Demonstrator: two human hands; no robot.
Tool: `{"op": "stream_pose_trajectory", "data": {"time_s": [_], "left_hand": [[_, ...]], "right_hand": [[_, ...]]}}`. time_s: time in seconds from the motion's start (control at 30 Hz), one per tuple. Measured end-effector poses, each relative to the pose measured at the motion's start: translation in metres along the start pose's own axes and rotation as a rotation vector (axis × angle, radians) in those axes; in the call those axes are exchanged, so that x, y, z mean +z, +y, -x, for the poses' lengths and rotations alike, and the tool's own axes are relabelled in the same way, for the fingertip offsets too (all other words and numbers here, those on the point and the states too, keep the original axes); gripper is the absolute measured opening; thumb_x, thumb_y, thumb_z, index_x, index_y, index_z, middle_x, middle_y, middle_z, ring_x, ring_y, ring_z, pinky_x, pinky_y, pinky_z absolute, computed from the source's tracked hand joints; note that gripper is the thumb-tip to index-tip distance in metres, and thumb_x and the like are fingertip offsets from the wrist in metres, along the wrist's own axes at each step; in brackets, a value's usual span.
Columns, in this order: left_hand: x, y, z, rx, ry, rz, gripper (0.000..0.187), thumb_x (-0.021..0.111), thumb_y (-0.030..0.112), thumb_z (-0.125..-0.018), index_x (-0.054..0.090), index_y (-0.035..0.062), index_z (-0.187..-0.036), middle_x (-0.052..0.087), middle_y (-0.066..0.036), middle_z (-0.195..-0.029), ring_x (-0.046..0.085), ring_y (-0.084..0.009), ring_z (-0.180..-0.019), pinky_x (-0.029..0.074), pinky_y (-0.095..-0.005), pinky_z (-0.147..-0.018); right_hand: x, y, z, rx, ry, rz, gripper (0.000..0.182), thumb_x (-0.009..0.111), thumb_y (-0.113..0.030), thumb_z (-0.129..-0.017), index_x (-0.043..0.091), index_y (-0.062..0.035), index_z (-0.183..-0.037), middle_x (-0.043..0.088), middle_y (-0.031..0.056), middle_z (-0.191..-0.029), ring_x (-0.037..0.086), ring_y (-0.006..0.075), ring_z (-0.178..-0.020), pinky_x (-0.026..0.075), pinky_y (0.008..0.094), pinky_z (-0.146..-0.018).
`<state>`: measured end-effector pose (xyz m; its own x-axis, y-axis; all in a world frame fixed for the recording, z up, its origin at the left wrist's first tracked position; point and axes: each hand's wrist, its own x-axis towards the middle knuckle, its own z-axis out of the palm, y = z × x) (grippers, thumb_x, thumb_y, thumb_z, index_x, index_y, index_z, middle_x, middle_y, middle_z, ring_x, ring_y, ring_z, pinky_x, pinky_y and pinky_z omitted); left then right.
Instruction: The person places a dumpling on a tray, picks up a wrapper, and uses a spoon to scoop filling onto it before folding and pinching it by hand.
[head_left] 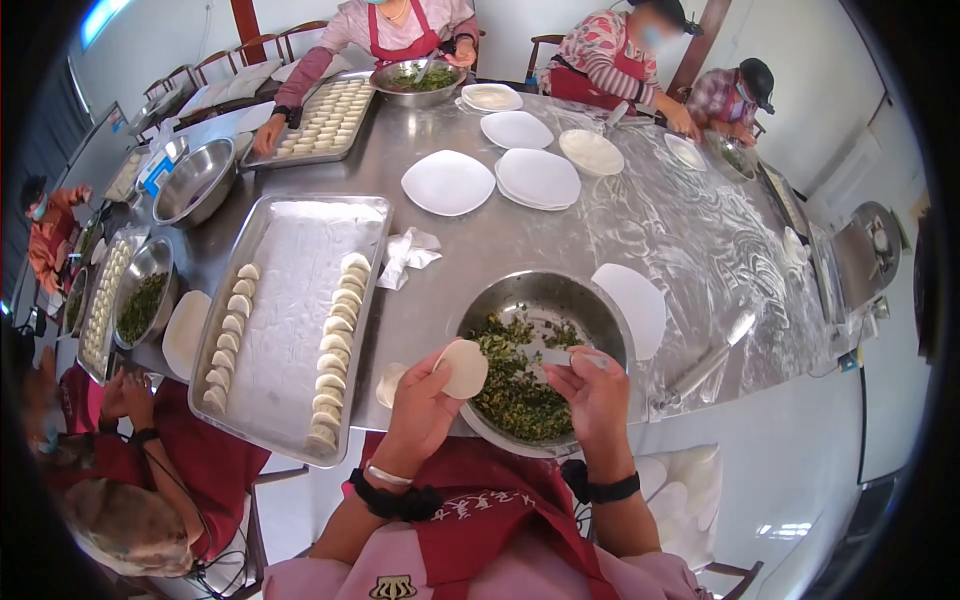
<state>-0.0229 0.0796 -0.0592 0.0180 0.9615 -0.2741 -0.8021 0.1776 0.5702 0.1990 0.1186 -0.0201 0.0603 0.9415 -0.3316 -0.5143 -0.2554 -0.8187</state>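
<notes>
Steel table [620, 230], dusted with flour, runs long away from the wearer; other people work along its far and left sides.

Large tray [300, 250] lies left of the hands, long axis running away from the wearer. Two rows of folded dumplings [338, 350] stand along its long edges; centre strip bare and floured.

Filling bowl [545, 300], round steel, sits directly ahead of the right hand, at the near table edge. Chopped green filling [515, 390] is heaped toward its near-left side.

Stack of white plates [538, 178] stands well beyond the bowl. A rolling pin [705, 365] lies right of the bowl, tilted.

Left hand [420, 405]: fingers curled up under a round wrapper [463, 368], holding it flat on the fingertips, palm partly open. The wrapper overlaps the bowl's left rim, just beside the filling.

Right hand [598, 395]: over the bowl's near-right part, fingers pinched on a small utensil [570, 355], its tip pointing left toward the filling and wrapper. Right hand is nearer the filling; wrapper lies to its left.

A few spare wrappers [388, 385] lie on the table under the left hand.
</notes>
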Motion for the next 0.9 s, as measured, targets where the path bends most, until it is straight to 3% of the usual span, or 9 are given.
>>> {"op": "stream_pose_trajectory", "data": {"time_s": [0.1, 0.2, 0.3, 0.4, 0.5, 0.6, 0.7, 0.9], "left_hand": [[0.015, -0.003, -0.003, -0.015, 0.001, 0.046, 0.039, 0.046, 0.011, -0.104, 0.046, -0.0070, -0.139, 0.057, -0.020, -0.134, 0.058, -0.0293, -0.124, 0.047, -0.0429, -0.108], [0.020, -0.003, -0.006, -0.021, -0.046, 0.075, 0.040, 0.043, 0.014, -0.105, 0.046, -0.0073, -0.139, 0.057, -0.020, -0.135, 0.057, -0.0294, -0.125, 0.045, -0.0434, -0.110], [0.020, -0.002, -0.009, -0.019, -0.048, 0.089, 0.041, 0.040, 0.016, -0.106, 0.046, -0.0084, -0.138, 0.056, -0.021, -0.135, 0.056, -0.0303, -0.126, 0.044, -0.0438, -0.111], [0.014, -0.002, -0.011, -0.025, -0.037, 0.116, 0.041, 0.039, 0.018, -0.107, 0.046, -0.0094, -0.137, 0.056, -0.022, -0.135, 0.056, -0.0312, -0.126, 0.043, -0.0441, -0.112], [0.011, 0.000, -0.010, -0.019, -0.032, 0.120, 0.041, 0.039, 0.018, -0.107, 0.046, -0.0102, -0.136, 0.056, -0.023, -0.134, 0.056, -0.0319, -0.126, 0.043, -0.0444, -0.112], [0.012, 0.003, -0.006, -0.014, -0.006, 0.136, 0.040, 0.038, 0.016, -0.107, 0.046, -0.0091, -0.137, 0.057, -0.022, -0.133, 0.056, -0.0312, -0.126, 0.043, -0.0434, -0.112], [0.010, 0.005, -0.003, -0.015, -0.017, 0.134, 0.040, 0.037, 0.015, -0.107, 0.046, -0.0088, -0.137, 0.057, -0.022, -0.133, 0.056, -0.0308, -0.126, 0.043, -0.0430, -0.112], [0.005, 0.008, 0.005, 0.018, 0.018, 0.091, 0.041, 0.044, 0.017, -0.104, 0.047, -0.0122, -0.133, 0.056, -0.028, -0.134, 0.056, -0.0364, -0.127, 0.044, -0.0455, -0.111]], "right_hand": [[0.014, 0.007, 0.017, -0.199, 0.006, 0.157, 0.018, 0.057, 0.000, -0.095, 0.062, 0.0093, -0.110, 0.069, 0.0176, -0.103, 0.073, 0.0298, -0.089, 0.063, 0.0359, -0.076], [0.016, 0.018, 0.035, -0.416, -0.090, 0.519, 0.014, 0.060, 0.002, -0.092, 0.067, 0.0064, -0.104, 0.071, 0.0160, -0.103, 0.074, 0.0294, -0.088, 0.061, 0.0361, -0.077], [0.011, 0.030, 0.036, -1.081, -0.352, 0.998, 0.014, 0.064, 0.004, -0.088, 0.070, 0.0037, -0.100, 0.072, 0.0163, -0.102, 0.073, 0.0318, -0.088, 0.060, 0.0362, -0.080], [0.017, 0.033, 0.037, -1.159, -0.417, 0.976, 0.016, 0.067, 0.005, -0.084, 0.071, 0.0022, -0.099, 0.072, 0.0187, -0.096, 0.072, 0.0368, -0.088, 0.059, 0.0363, -0.081], [0.014, 0.027, 0.036, -1.086, -0.348, 0.973, 0.014, 0.065, 0.004, -0.087, 0.071, 0.0029, -0.099, 0.073, 0.0172, -0.096, 0.073, 0.0310, -0.088, 0.059, 0.0350, -0.082], [0.017, 0.012, 0.041, -0.608, -0.146, 0.696, 0.014, 0.062, -0.002, -0.093, 0.069, 0.0047, -0.103, 0.074, 0.0154, -0.097, 0.073, 0.0241, -0.086, 0.059, 0.0342, -0.079], [0.003, 0.006, 0.014, -0.428, 0.039, 0.500, 0.021, 0.059, -0.010, -0.098, 0.067, 0.0072, -0.105, 0.073, 0.0148, -0.096, 0.073, 0.0196, -0.082, 0.059, 0.0320, -0.074], [-0.037, 0.016, -0.045, -0.337, 0.147, 0.624, 0.024, 0.058, -0.013, -0.097, 0.065, 0.0100, -0.102, 0.070, 0.0154, -0.089, 0.074, 0.0234, -0.077, 0.062, 0.0308, -0.065]]}}
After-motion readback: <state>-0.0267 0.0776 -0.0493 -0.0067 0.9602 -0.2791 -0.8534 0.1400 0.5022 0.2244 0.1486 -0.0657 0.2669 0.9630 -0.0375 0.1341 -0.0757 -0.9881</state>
